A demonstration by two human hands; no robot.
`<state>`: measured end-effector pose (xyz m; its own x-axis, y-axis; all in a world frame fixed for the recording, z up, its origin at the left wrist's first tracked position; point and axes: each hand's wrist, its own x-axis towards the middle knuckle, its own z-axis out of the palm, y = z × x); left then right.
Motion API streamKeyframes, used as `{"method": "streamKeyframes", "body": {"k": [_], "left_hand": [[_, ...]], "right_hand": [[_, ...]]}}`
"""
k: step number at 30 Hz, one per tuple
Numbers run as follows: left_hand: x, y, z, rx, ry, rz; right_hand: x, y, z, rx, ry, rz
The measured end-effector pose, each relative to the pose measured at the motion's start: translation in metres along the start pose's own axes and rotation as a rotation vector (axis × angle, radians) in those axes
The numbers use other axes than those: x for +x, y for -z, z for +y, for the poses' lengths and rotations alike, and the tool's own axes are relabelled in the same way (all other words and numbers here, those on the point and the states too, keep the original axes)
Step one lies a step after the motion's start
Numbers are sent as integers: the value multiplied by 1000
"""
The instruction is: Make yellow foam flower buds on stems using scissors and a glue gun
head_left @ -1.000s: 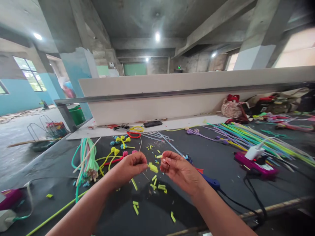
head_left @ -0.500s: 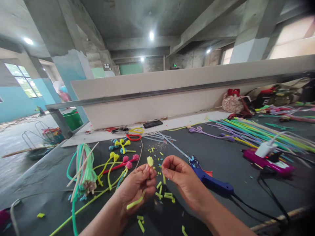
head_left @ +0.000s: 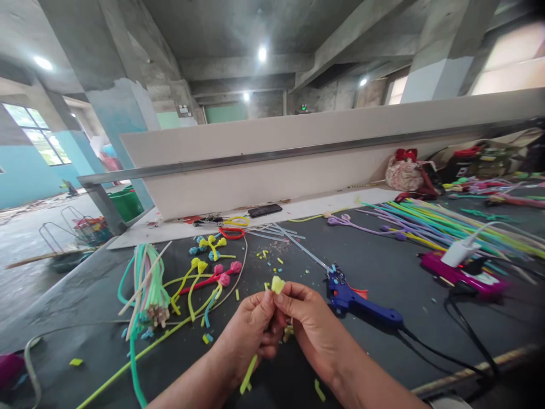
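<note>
A yellow chenille-stem flower (head_left: 277, 284) with a small bud-like head is held upright over the table. My left hand (head_left: 251, 324) is closed around its stem, and the lower end of that yellow stem (head_left: 248, 375) sticks out beneath the palm. Thumb and fingers of my right hand (head_left: 310, 318) pinch the base of the bud. Both hands meet there, fingertips touching. To the right of my right hand lies a blue hot glue gun (head_left: 361, 309). Several finished flower stems with yellow and pink heads (head_left: 223, 279) lie beyond my left hand.
A bundle of green and pink chenille stems (head_left: 149, 284) lies at left. Red-handled scissors (head_left: 232, 233) and a phone (head_left: 264, 211) are near the white board (head_left: 264, 165). A purple power strip (head_left: 462, 275) with cords sits at right, near long coloured stems (head_left: 430, 221). Yellow scraps litter the table.
My right hand has come left and now pinches the bud, where before it was apart from it. My left hand has shifted slightly right and down with the flower.
</note>
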<state>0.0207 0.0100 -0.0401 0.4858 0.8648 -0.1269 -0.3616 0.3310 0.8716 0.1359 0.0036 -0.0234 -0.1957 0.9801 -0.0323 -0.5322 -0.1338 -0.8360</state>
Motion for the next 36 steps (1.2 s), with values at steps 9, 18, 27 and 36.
{"method": "streamKeyframes", "body": {"k": [9, 18, 27, 36], "left_hand": [[-14, 4, 18, 928, -277, -239], [-9, -8, 25, 647, -413, 149], [-1, -10, 8, 331, -271, 256], [-10, 8, 36, 121, -229, 240]], "right_hand": [[9, 18, -27, -66, 92, 215], [4, 9, -23, -307, 152, 315], [2, 0, -15, -433, 151, 255], [11, 42, -32, -1343, 84, 17]]}}
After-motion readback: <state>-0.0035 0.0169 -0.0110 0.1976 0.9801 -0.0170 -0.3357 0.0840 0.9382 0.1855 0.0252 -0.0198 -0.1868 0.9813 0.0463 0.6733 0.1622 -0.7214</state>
